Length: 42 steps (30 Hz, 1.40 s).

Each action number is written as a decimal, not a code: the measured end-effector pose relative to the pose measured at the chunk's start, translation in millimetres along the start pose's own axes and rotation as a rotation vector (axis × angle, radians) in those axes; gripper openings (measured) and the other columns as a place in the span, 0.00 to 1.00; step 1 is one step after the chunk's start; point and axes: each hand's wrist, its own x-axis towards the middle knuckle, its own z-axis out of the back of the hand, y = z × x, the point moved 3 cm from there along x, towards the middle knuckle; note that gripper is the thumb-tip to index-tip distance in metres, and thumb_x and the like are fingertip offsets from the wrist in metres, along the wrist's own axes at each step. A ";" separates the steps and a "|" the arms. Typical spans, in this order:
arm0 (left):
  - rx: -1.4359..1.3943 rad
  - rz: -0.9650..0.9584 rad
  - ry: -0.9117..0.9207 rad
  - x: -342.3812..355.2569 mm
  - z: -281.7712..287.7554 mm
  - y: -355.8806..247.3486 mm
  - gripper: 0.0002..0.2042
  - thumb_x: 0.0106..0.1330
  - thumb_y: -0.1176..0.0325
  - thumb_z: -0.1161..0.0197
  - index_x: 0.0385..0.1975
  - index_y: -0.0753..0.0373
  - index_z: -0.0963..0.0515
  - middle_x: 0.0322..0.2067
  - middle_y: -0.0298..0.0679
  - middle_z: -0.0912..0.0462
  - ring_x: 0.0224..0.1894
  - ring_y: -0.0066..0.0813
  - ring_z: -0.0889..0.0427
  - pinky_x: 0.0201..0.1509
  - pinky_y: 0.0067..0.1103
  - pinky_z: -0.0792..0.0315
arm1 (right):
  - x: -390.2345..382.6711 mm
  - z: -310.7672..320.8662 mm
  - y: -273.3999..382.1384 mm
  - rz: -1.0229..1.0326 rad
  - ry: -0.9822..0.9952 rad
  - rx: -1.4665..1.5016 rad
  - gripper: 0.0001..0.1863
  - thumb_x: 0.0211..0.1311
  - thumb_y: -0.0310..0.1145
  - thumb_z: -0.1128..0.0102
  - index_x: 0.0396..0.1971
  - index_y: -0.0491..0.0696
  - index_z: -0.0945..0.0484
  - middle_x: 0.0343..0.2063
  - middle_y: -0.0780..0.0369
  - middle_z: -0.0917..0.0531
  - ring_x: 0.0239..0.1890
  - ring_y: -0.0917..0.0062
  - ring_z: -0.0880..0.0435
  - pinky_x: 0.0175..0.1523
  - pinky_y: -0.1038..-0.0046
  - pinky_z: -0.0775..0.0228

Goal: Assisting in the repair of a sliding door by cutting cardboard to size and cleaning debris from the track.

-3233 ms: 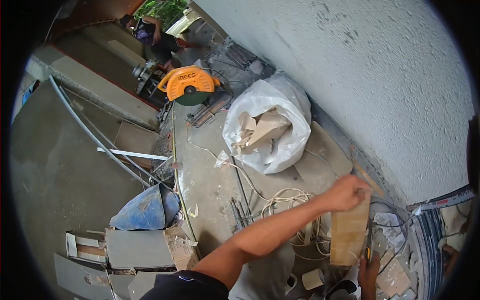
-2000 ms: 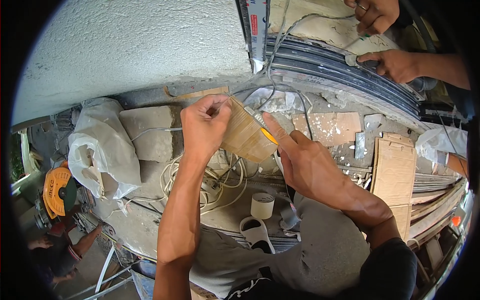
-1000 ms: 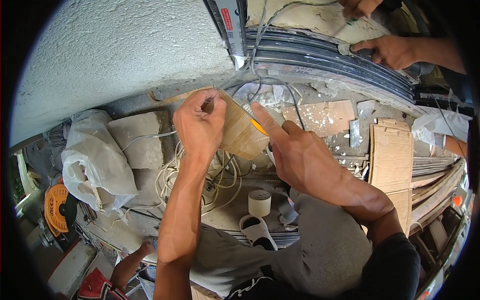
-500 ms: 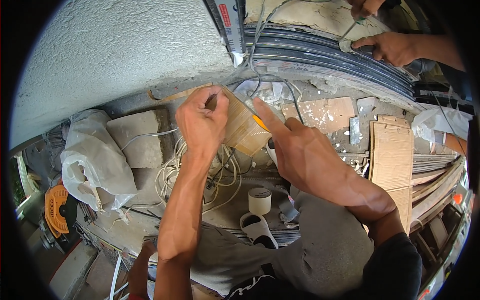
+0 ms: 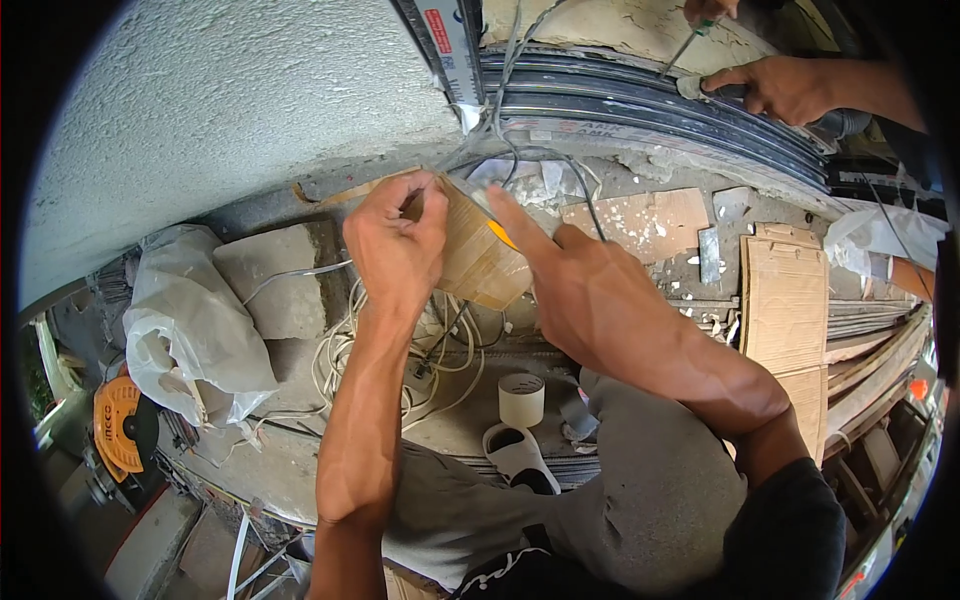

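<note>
My left hand (image 5: 392,245) is closed on the upper left edge of a brown cardboard piece (image 5: 485,268), fingers curled and thumb pressed in. My right hand (image 5: 590,285) grips a utility knife (image 5: 502,234) with an orange-yellow body, its index finger stretched along the top. The knife lies against the cardboard's upper right edge; its tip by that edge is too blurred to make out. Most of the handle is hidden in my right palm. Below the cardboard lies a tangle of cream cable (image 5: 345,345) on the ground.
A tape roll (image 5: 521,400) and a white slipper (image 5: 518,458) are near my knees. To the left are a plastic bag (image 5: 190,320), a concrete block (image 5: 272,280) and an orange power tool (image 5: 120,425). Upper right, another person's hands (image 5: 780,90) hold a screwdriver (image 5: 682,50) over dark metal profiles (image 5: 590,90).
My right hand and the knife have moved left along the cardboard's edge. My left hand shifted slightly left. The other person's screwdriver shifted left, and an arm at the lower left has gone from view.
</note>
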 end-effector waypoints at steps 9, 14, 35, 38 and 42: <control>0.016 -0.030 -0.008 -0.8 1.2 -0.3 0.08 0.62 0.71 0.35 0.35 0.69 0.16 0.27 0.38 0.14 0.29 0.19 0.20 0.36 0.18 0.26 | 0.9 -3.7 -0.4 0.015 -0.013 -0.001 0.39 0.56 0.19 0.46 0.70 0.42 0.45 0.25 0.48 0.22 0.23 0.55 0.20 0.30 0.59 0.27; 0.022 0.035 0.003 -2.1 1.6 -3.1 0.08 0.62 0.71 0.35 0.36 0.69 0.16 0.27 0.38 0.15 0.28 0.17 0.21 0.35 0.18 0.27 | 2.4 3.1 1.4 -0.062 0.134 0.038 0.41 0.51 0.21 0.46 0.69 0.39 0.46 0.31 0.41 0.21 0.30 0.46 0.18 0.36 0.54 0.25; 0.028 -0.082 -0.038 2.0 -1.5 1.6 0.08 0.60 0.70 0.35 0.35 0.67 0.16 0.27 0.45 0.15 0.25 0.28 0.17 0.32 0.23 0.26 | 11.3 -9.8 -3.2 -0.021 0.011 -0.016 0.42 0.53 0.19 0.46 0.71 0.44 0.47 0.28 0.45 0.21 0.26 0.50 0.19 0.33 0.55 0.25; -0.039 0.003 0.019 0.3 -1.6 -3.6 0.08 0.60 0.70 0.35 0.36 0.67 0.15 0.27 0.47 0.15 0.24 0.29 0.18 0.31 0.24 0.26 | 10.7 -4.9 -2.3 -0.064 0.072 -0.034 0.40 0.53 0.23 0.44 0.69 0.42 0.43 0.31 0.43 0.20 0.31 0.50 0.17 0.38 0.57 0.24; -0.046 0.018 0.069 5.5 4.7 -1.7 0.09 0.60 0.70 0.35 0.37 0.66 0.15 0.25 0.47 0.15 0.21 0.28 0.21 0.29 0.25 0.27 | 9.0 -5.6 -3.5 -0.079 0.078 -0.023 0.40 0.53 0.23 0.44 0.69 0.43 0.43 0.31 0.44 0.20 0.31 0.51 0.17 0.37 0.57 0.24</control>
